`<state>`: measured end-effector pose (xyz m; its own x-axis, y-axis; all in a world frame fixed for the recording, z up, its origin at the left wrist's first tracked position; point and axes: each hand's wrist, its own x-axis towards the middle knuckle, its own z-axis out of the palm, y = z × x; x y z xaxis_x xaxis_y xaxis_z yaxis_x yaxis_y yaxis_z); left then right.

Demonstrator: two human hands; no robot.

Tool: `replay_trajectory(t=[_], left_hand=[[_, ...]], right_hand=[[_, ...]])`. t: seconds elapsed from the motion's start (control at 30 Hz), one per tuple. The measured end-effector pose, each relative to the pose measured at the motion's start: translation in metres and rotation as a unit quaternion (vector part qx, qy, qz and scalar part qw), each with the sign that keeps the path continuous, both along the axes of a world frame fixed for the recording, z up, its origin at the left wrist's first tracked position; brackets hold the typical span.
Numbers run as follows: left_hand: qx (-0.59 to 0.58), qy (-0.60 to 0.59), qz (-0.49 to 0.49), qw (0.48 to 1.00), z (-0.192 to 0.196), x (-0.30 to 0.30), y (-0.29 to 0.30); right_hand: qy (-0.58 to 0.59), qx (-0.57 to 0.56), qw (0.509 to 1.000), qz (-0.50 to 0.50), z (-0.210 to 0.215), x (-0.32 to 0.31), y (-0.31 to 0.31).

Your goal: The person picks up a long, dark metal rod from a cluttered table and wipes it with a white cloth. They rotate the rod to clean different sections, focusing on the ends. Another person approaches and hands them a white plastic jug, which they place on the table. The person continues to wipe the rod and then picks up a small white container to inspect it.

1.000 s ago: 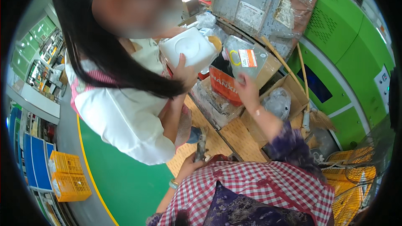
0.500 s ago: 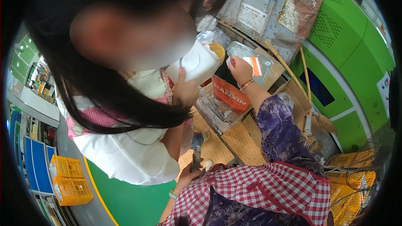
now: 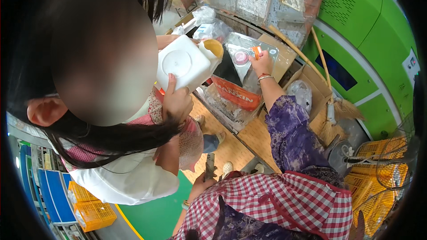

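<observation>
My right hand [image 3: 262,64] reaches out over a clear plastic container [image 3: 272,58], its fingers closed on a small orange-and-white label [image 3: 256,52]. Beside those fingers a round pink-and-white piece [image 3: 240,58] rests in the container. Low down by my apron, my left hand [image 3: 202,186] grips a flat, grime-covered grey blade-like tool [image 3: 210,164]; its lower end is hidden in the hand. Across from me a co-worker holds a white plastic jug [image 3: 182,64] tilted, its yellowish mouth [image 3: 212,49] facing the container. The co-worker's hand [image 3: 177,102] presses on the jug's side.
An orange-red box [image 3: 235,93] with plastic film sits below the container. Brooms [image 3: 322,58] lean by a green machine [image 3: 356,31]. An open carton [image 3: 307,93] holds a clear bag. Yellow crates [image 3: 378,186] stand at right, others [image 3: 93,213] at lower left.
The orange label, earlier lying on the container, is now in my right hand. The co-worker's jug has shifted left, and the pink-and-white round piece has come into sight. My left hand keeps its grip.
</observation>
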<state>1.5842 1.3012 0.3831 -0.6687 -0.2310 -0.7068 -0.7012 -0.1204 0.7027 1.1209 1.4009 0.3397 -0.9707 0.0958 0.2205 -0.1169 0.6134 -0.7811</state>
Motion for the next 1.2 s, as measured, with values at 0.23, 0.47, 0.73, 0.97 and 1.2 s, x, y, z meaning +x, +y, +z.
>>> replay_trajectory(t=[0.23,0.47,0.73,0.97,1.2], left_hand=[[0.004,0.033,0.034,0.999,0.002,0.015,0.001],[-0.018,0.128,-0.042,0.991,0.005,0.006,0.003],[0.085,0.155,-0.107,0.978,0.015,-0.036,0.047],[0.127,0.152,-0.164,0.966,0.014,-0.053,0.072],[0.068,0.158,-0.177,0.969,0.017,-0.057,0.092]], right_hand=[[-0.081,-0.01,0.997,0.007,0.012,-0.006,-0.001],[0.029,-0.264,0.943,0.2,0.046,0.081,0.031],[-0.006,-0.168,0.877,0.45,0.073,0.309,0.12],[0.047,-0.09,0.889,0.447,0.047,0.325,0.15],[0.072,-0.144,0.886,0.434,0.039,0.33,0.162]])
